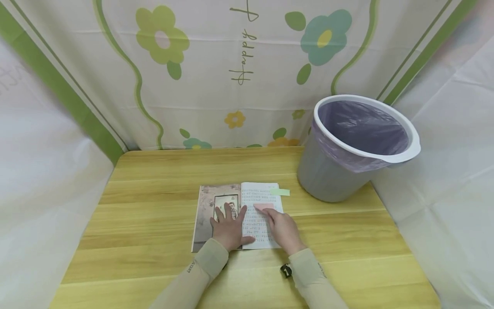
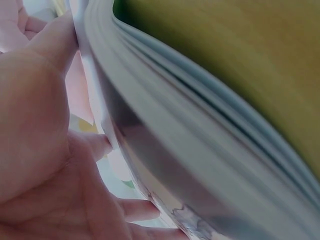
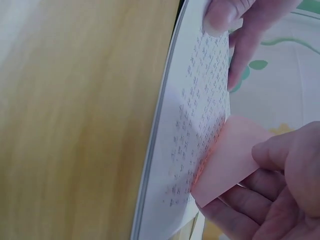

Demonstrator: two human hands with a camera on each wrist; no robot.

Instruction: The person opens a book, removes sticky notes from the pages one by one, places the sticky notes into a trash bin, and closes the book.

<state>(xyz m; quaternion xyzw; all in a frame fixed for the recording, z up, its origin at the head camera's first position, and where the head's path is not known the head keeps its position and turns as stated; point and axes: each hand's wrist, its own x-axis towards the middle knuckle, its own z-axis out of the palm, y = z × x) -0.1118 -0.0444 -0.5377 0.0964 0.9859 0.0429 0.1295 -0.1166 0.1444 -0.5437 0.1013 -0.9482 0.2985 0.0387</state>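
An open book [image 1: 266, 241] lies on the wooden table, with a printed picture on its left page and lines of text on its right page. My left hand [image 1: 227, 231] rests across the fold with fingers spread, pressing the pages flat. Between the thumb and fingers of my right hand [image 1: 286, 231] is a pink sticky note [image 3: 232, 157], pinched at one side. In the right wrist view its far edge meets the text page while the rest tilts up off the paper. A pale green sticky strip [image 1: 283, 192] juts past the right page's upper edge.
A grey bin [image 1: 328, 176] with a white rim and a purple liner bag stands at the table's back right. Patterned cloth [image 1: 208, 94] hangs behind the table [image 1: 146, 206], and white cloth hangs at both sides.
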